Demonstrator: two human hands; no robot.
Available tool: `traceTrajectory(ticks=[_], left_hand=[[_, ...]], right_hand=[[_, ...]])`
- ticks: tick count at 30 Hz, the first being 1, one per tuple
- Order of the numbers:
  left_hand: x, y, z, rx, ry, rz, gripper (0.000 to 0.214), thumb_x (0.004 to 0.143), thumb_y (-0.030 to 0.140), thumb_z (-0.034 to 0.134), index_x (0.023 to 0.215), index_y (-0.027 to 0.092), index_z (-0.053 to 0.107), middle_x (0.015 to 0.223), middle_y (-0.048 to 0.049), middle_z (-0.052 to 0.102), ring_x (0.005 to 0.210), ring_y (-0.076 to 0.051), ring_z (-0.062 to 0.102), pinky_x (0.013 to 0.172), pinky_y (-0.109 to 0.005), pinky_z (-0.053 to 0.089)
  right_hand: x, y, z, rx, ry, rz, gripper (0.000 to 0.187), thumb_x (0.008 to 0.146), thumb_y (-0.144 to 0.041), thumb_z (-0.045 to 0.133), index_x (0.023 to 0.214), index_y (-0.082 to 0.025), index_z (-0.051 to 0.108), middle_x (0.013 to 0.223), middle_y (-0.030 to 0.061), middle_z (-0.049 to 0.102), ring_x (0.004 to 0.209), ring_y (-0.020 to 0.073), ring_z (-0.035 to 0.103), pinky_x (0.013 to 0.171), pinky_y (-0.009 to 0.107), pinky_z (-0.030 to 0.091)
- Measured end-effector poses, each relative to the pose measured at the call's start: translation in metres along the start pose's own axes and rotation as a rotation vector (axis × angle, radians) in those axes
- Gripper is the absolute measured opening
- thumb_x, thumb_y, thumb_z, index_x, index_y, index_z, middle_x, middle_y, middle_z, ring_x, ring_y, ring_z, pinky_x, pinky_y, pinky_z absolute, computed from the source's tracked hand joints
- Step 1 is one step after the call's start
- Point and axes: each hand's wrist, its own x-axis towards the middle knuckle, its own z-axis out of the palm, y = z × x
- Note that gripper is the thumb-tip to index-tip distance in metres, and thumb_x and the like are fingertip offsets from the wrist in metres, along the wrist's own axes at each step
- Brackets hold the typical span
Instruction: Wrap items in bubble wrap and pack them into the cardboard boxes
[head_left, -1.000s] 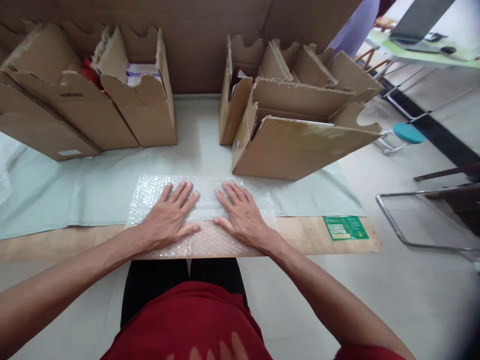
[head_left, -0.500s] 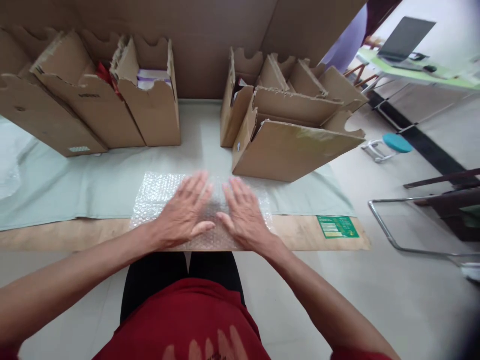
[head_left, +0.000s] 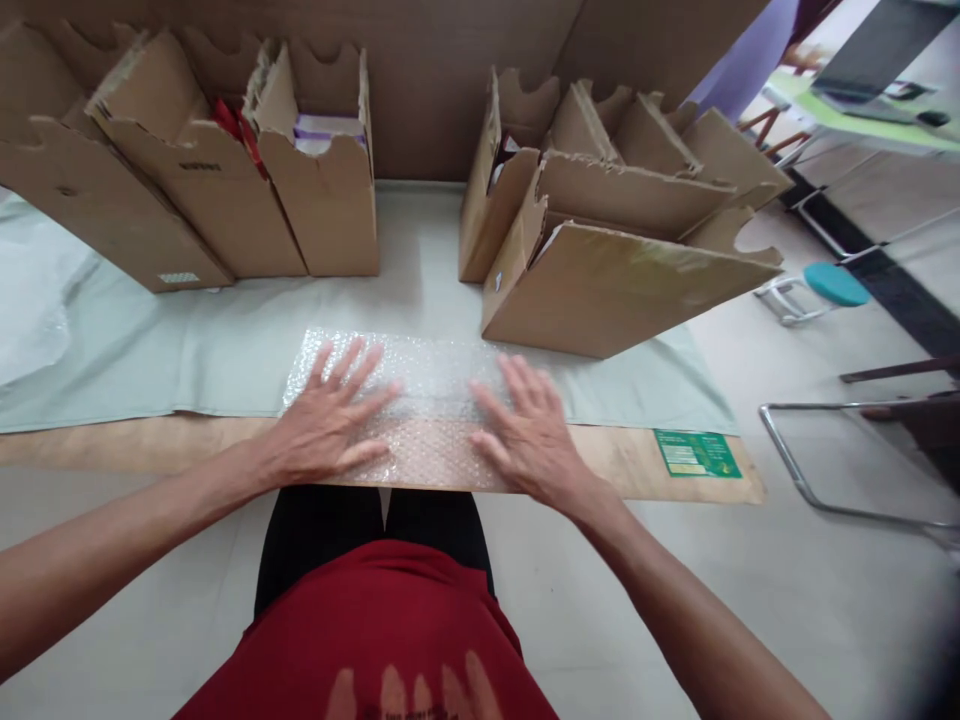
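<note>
A dark red shirt fills the bottom centre, printed with pale finger-like shapes and what seems dark lettering. Black trousers show just above it.

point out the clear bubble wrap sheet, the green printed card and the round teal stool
Clear bubble wrap sheet [head_left: 431,440], head view: its uncovered middle.
Green printed card [head_left: 697,454], head view: middle of its face.
Round teal stool [head_left: 836,284], head view: top of its seat.

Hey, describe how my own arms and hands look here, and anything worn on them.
Your left hand and right hand are both bare: no gloves, rings or watch show. The forearms are uncovered, with no sleeve in view. Your dark red top carries finger-shaped markings.
</note>
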Motion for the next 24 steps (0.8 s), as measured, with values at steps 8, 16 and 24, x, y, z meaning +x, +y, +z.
traceTrajectory(ticks=[8,16,24], left_hand=[[-0.029,-0.018,-0.005,-0.095,-0.153,0.147,0.063,0.099,0.063,0.049,0.158,0.04,0.04,0.171,-0.0039,0.035,0.159,-0.038,0.026,0.129,-0.065,0.006],[0.035,0.006,-0.011,0.061,0.211,-0.05,0.073,0.099,0.063,0.049,0.162,0.03,0.031,0.178,-0.0107,0.005,0.163,-0.04,0.003,0.127,-0.066,-0.006],[0.02,-0.009,0.006,0.086,-0.151,-0.417,0.077,0.105,0.058,0.028,0.162,0.005,0.03,0.171,-0.0283,0.021,0.161,-0.042,0.015,0.126,-0.068,0.006]], right_hand=[[-0.036,0.031,-0.014,0.004,-0.181,-0.112,0.055,0.108,-0.053,0.039,0.152,-0.023,0.054,0.164,0.0154,0.045,0.152,0.0353,0.039,0.121,0.059,0.034],[0.014,0.002,-0.019,0.031,0.061,-0.038,0.062,0.105,-0.055,0.046,0.158,-0.022,0.045,0.172,0.0148,0.029,0.159,0.0346,0.024,0.125,0.058,0.027],[0.006,0.031,0.012,-0.007,-0.065,0.068,0.057,0.108,-0.046,0.039,0.155,-0.016,0.047,0.166,0.0165,0.04,0.155,0.0329,0.035,0.124,0.055,0.031]])
